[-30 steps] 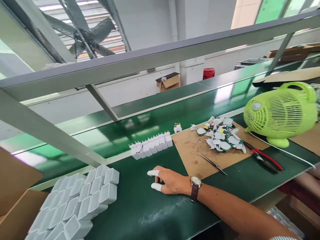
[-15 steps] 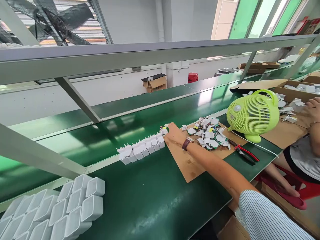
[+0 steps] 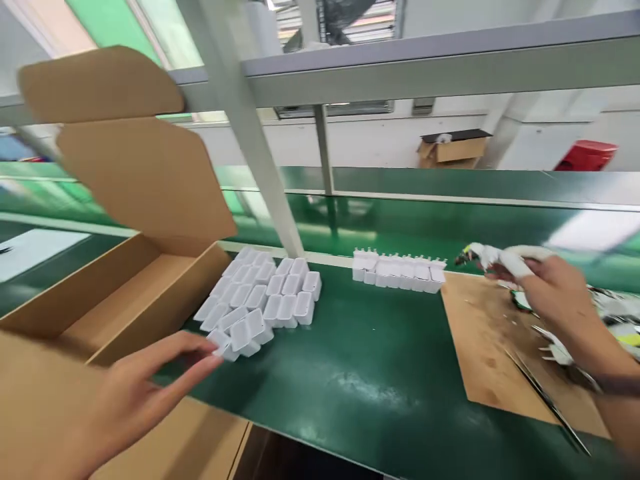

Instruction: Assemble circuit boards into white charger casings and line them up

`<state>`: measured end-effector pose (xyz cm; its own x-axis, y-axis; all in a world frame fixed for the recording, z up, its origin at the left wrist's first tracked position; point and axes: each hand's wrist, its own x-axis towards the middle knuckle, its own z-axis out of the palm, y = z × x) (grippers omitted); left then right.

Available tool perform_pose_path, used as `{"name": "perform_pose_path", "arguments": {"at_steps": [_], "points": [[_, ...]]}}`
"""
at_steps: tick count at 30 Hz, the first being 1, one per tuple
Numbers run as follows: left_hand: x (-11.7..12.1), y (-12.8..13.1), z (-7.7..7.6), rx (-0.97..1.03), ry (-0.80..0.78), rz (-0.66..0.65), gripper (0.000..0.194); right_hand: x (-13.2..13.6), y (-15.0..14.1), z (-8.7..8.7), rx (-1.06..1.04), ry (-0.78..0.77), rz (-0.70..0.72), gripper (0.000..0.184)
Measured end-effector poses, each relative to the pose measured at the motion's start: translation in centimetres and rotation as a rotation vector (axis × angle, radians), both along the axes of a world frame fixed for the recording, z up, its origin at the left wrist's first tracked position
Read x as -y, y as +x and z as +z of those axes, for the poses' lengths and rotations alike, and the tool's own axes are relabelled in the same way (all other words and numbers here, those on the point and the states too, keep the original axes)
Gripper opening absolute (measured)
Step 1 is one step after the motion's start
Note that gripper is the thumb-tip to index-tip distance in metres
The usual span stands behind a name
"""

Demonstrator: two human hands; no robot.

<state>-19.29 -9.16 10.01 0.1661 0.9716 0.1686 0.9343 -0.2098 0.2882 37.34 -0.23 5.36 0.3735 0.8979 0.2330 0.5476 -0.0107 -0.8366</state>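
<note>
Left hand [image 3: 135,393]: thumb and forefinger nearly together at the rim of the nearest white cup [image 3: 223,343]; whether they are clamped on it or only beside it, I cannot tell; the other fingers are mostly hidden behind, the wrist cut off. Right hand [image 3: 565,297]: fingers closed on a white part [image 3: 480,255], its dark and yellow inner end smeared by motion, its far side covered by the grip; pale finger covers [image 3: 517,261] on the fingertips; a dark band [image 3: 620,385] at the wrist, too blurred to make out. Cups [image 3: 253,293]: a cluster, smooth white plastic, rectangular with rounded corners, open-mouthed, set close together by the left fingertips. Row of white casings [image 3: 395,272]: boxy, small prongs along the top, ranged between the two hands. Brown sheet [image 3: 480,340]: flat, stained, under the right forearm; on it, slim metal tweezers [image 3: 547,400] and a heap of parts [image 3: 623,310], cut off at the right. Cardboard box [image 3: 130,310]: brown, lid upright, beyond the left hand. Table [image 3: 360,373]: green, glossy, scuffed. Pose: left hand low, palm inward, reaching across; right hand raised above the sheet, knuckles up, pointing leftward.
</note>
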Motion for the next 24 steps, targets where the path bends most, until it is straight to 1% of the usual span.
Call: {"name": "perform_pose_path", "arguments": {"at_steps": [1, 2, 4, 5, 6, 7, 8, 9, 10, 12, 13, 14, 15, 17, 19, 21, 23, 24], "points": [[-0.2, 0.1, -1.0, -0.008, -0.040, -0.011, 0.048, 1.3, -0.5, -0.4, -0.054, -0.003, 0.053, 0.029], [-0.7, 0.4, -2.1, -0.036, -0.049, -0.031, 0.049, 2.5, -1.4, -1.1, -0.073, -0.038, 0.179, 0.030], [-2.0, 1.3, -4.0, -0.134, 0.017, -0.048, 0.051, 4.3, -3.7, -2.7, -0.098, -0.076, 0.420, 0.035], [-2.7, 1.8, -4.8, -0.186, 0.058, -0.053, 0.051, 4.9, -4.9, -3.5, -0.130, -0.067, 0.540, 0.038], [-3.3, 2.3, -5.4, -0.228, 0.085, -0.060, 0.051, 5.2, -6.0, -4.4, -0.160, -0.084, 0.664, 0.037], [-3.7, 2.6, -5.8, -0.257, 0.094, -0.075, 0.050, 5.5, -6.8, -5.2, -0.153, -0.104, 0.756, 0.035], [-4.0, 2.9, -6.0, -0.276, 0.094, -0.095, 0.049, 5.6, -7.3, -5.9, -0.101, -0.118, 0.812, 0.032], [-4.0, 2.9, -6.0, -0.288, 0.095, -0.119, 0.048, 5.8, -7.4, -6.4, -0.011, -0.111, 0.812, 0.030], [-3.8, 3.0, -5.8, -0.291, 0.113, -0.138, 0.049, 6.0, -7.3, -6.7, 0.105, -0.084, 0.770, 0.029], [-3.0, 3.1, -5.0, -0.267, 0.187, -0.165, 0.047, 6.7, -6.6, -6.8, 0.338, -0.003, 0.637, 0.035], [-2.5, 3.3, -4.5, -0.237, 0.231, -0.181, 0.044, 7.2, -6.4, -6.7, 0.426, 0.031, 0.594, 0.037], [-1.9, 3.8, -3.9, -0.195, 0.277, -0.206, 0.039, 7.7, -6.4, -6.5, 0.489, 0.055, 0.582, 0.039], [-1.5, 4.6, -3.5, -0.144, 0.317, -0.239, 0.034, 8.1, -6.5, -6.3, 0.534, 0.071, 0.601, 0.042], [-1.1, 6.9, -3.4, -0.036, 0.349, -0.337, 0.022, 8.5, -7.3, -6.3, 0.605, 0.077, 0.686, 0.049], [-1.7, 9.9, -4.3, 0.051, 0.292, -0.464, 0.019, 8.3, -8.4, -6.8, 0.667, 0.062, 0.774, 0.060], [-3.1, 13.0, -5.9, 0.096, 0.162, -0.576, 0.023, 7.8, -9.3, -7.4, 0.702, 0.033, 0.830, 0.068], [-4.9, 15.5, -7.6, 0.120, 0.038, -0.654, 0.026, 7.3, -9.6, -8.0, 0.708, 0.032, 0.835, 0.068], [-5.8, 16.4, -8.2, 0.139, -0.020, -0.682, 0.024, 7.2, -9.6, -8.1, 0.703, 0.044, 0.822, 0.065]]}}
